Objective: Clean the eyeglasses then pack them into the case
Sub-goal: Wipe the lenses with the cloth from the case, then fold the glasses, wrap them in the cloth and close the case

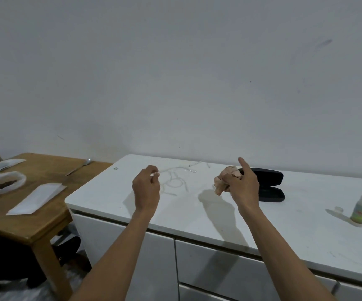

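My left hand (146, 189) pinches one temple tip of the clear-framed eyeglasses (175, 178), which hang in the air just above the white cabinet top (197, 211). My right hand (242, 184) grips a crumpled beige cloth (225, 180), with its index finger pointing up. Behind my right hand lies the black glasses case (270, 185), open on the cabinet top.
A small green-and-white spray bottle (361, 208) stands at the right, with its clear cap (338, 209) beside it. To the left is a wooden table (34, 222) holding white packets, a knife and a bag of dark stuff. A grey wall rises behind.
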Tool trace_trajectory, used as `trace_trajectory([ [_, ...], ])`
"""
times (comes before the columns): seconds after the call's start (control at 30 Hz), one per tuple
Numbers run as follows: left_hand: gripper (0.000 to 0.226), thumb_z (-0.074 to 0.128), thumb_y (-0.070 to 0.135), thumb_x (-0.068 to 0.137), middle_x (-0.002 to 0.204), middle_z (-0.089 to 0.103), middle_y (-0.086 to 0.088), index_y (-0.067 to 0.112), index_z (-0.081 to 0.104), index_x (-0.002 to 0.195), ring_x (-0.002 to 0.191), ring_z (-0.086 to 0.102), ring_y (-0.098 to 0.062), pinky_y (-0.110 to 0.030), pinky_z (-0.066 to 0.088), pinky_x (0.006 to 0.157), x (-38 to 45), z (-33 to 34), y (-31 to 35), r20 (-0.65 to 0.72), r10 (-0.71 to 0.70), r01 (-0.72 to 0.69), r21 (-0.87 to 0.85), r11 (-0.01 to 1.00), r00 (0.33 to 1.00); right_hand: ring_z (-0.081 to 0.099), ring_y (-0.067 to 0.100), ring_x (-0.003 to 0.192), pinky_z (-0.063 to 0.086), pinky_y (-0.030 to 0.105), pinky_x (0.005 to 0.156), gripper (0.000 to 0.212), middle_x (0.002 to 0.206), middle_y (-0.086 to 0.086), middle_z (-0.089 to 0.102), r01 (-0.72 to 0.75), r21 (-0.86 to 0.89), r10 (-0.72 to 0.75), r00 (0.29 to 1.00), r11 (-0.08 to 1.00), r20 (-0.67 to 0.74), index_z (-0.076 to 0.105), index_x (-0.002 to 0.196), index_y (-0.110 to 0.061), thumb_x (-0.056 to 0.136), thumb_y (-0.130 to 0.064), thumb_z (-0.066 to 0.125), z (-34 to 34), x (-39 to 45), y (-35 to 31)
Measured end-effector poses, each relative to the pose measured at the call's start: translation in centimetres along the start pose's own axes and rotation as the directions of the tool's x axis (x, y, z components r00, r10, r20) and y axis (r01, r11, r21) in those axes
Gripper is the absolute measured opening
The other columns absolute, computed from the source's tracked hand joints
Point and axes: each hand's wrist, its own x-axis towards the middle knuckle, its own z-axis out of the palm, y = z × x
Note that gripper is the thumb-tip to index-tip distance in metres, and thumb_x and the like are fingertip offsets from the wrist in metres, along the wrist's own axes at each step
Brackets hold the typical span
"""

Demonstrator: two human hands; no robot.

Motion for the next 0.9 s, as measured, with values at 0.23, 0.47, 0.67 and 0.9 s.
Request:
trace_trajectory([
  [0.23,0.021,0.069,-0.007,0.087,0.079,0.069,-0.006,0.012,0.062,0.082,0.072,0.067,-0.025,-0.039,0.056,0.063,0.1,-0.8,-2.5,0.028,-0.042,0.039,0.085,0.996,0.999,0.07,0.04,0.063,0.061,0.042,0.065,0.007,0.076,0.032,0.069,0.012,-0.033,-0.009,0.996,0.999,0.087,0.068,0.088,0.004,0.09,0.002,0.062,-0.5,-0.3,-0.4],
  [0.47,0.019,0.062,-0.013,0.087,0.078,0.064,-0.013,0.005,0.059,0.081,0.069,0.059,-0.031,-0.043,0.051,0.062,-0.1,-1.9,-4.5,0.095,-0.002,-0.023,0.254,0.967,0.995,0.059,0.019,0.062,0.05,0.033,0.067,0.009,0.069,0.002,0.07,0.007,-0.164,0.013,0.993,0.986,0.12,0.076,0.072,-0.015,0.079,-0.016,0.07,-0.3,0.3,-0.3],
  [0.67,0.021,0.059,-0.016,0.085,0.082,0.063,-0.013,0.005,0.062,0.085,0.072,0.059,-0.034,-0.042,0.051,0.065,0.1,-2.9,-5.4,0.218,0.026,-0.084,0.261,0.962,0.976,0.053,0.014,0.058,0.041,0.023,0.058,0.012,0.059,-0.01,0.063,-0.006,-0.219,0.034,0.992,0.976,0.122,0.077,0.071,-0.017,0.079,-0.015,0.068,-0.6,0.4,-1.4],
  [0.9,0.054,0.05,-0.024,0.075,0.13,0.061,-0.013,0.009,0.064,0.116,0.116,0.06,-0.036,-0.041,0.054,0.088,-0.3,-3.8,-4.7,0.256,0.054,-0.118,0.242,0.963,0.965,0.066,0.016,0.062,0.055,0.026,0.062,0.012,0.073,0.008,0.075,0.058,-0.256,-0.029,0.993,0.965,0.114,0.079,0.074,-0.016,0.082,-0.02,0.071,-1.4,0.4,-3.2],
])
